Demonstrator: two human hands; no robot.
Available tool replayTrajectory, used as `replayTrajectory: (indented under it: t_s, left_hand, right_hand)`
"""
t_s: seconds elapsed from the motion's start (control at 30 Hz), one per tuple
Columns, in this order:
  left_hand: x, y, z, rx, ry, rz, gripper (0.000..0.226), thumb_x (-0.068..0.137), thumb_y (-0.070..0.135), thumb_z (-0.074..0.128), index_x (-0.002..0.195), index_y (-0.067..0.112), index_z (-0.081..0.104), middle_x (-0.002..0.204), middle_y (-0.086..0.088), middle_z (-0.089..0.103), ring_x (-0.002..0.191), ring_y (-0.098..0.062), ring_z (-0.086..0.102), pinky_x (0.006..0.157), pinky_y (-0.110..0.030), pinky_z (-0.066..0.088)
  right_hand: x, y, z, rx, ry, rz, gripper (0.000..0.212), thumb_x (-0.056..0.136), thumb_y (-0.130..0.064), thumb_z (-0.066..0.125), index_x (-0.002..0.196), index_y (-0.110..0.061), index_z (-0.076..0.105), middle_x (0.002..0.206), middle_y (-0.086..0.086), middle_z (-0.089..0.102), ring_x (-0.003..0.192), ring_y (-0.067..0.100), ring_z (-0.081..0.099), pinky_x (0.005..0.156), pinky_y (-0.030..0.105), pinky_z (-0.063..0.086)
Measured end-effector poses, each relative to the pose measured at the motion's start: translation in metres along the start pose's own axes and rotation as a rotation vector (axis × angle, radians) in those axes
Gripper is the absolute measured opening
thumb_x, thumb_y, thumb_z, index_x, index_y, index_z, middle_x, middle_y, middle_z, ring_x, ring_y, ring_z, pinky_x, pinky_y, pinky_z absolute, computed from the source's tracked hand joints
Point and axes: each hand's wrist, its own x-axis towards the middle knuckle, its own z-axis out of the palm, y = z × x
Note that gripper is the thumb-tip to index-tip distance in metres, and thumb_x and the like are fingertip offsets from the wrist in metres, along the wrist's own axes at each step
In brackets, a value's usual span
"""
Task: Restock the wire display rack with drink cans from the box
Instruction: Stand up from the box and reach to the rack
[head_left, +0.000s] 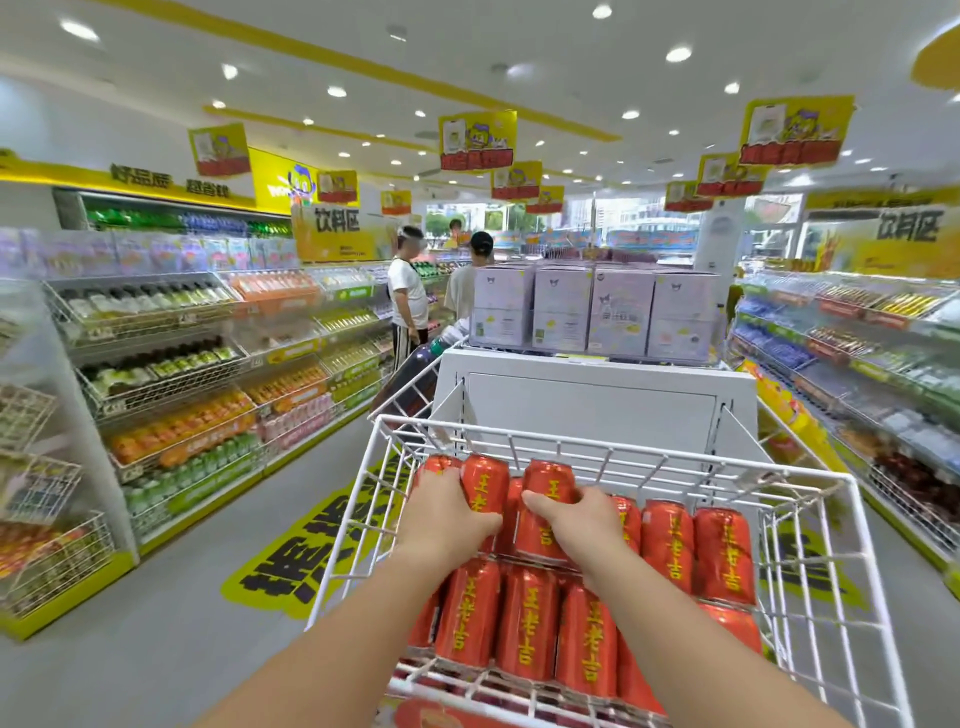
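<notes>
A white wire display rack (613, 460) stands in front of me, its basket holding several red drink cans with yellow characters (524, 623) lying in rows. My left hand (447, 512) grips red cans (485, 480) at the basket's back left. Beside it, my right hand (584, 519) curls round another red can (548, 488) in the back row. The box is not in view.
A white display stand (597, 395) topped with pale purple cartons (592, 312) rises right behind the rack. Stocked drink shelves (171, 384) line the left aisle and more shelves (852, 364) line the right. Two people (410, 296) stand far down the left aisle.
</notes>
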Motion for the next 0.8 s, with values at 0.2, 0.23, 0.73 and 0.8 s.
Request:
replayTrajectory:
  t_s: [0.2, 0.23, 0.73, 0.8]
  left_hand:
    - [0.001, 0.004, 0.011, 0.085, 0.025, -0.015, 0.05, 0.063, 0.06, 0.068, 0.088, 0.018, 0.057, 0.095, -0.002, 0.059, 0.098, -0.028, 0.059, 0.084, -0.043, 0.052]
    - [0.0, 0.005, 0.013, 0.09, 0.017, -0.006, 0.049, 0.067, 0.058, 0.069, 0.092, 0.017, 0.057, 0.098, -0.003, 0.059, 0.102, -0.029, 0.058, 0.087, -0.043, 0.051]
    - [0.001, 0.008, 0.038, 0.247, -0.027, 0.087, 0.068, 0.095, 0.048, 0.063, 0.144, 0.007, 0.038, 0.136, -0.012, 0.043, 0.13, -0.031, 0.045, 0.109, -0.036, 0.038]
    - [-0.001, 0.006, 0.039, 0.227, -0.027, 0.091, 0.07, 0.095, 0.049, 0.064, 0.146, 0.008, 0.036, 0.137, -0.011, 0.04, 0.13, -0.032, 0.045, 0.108, -0.036, 0.039]
  right_hand:
    - [0.013, 0.004, 0.016, -0.078, 0.006, -0.006, 0.052, 0.066, -0.053, 0.084, 0.095, -0.014, 0.066, 0.094, 0.002, 0.071, 0.086, 0.022, 0.068, 0.083, 0.038, 0.057]
    - [0.014, 0.005, 0.018, -0.096, 0.01, -0.007, 0.05, 0.068, -0.053, 0.083, 0.094, -0.013, 0.066, 0.093, 0.003, 0.07, 0.086, 0.022, 0.067, 0.083, 0.038, 0.057]
    - [0.024, 0.02, 0.015, -0.303, 0.034, -0.157, 0.091, 0.07, -0.062, 0.076, 0.14, -0.01, 0.049, 0.132, 0.013, 0.06, 0.121, 0.029, 0.059, 0.099, 0.036, 0.05]
    - [0.022, 0.019, 0.014, -0.32, 0.008, -0.15, 0.09, 0.072, -0.059, 0.074, 0.142, -0.009, 0.048, 0.14, 0.016, 0.052, 0.128, 0.03, 0.053, 0.105, 0.036, 0.046]
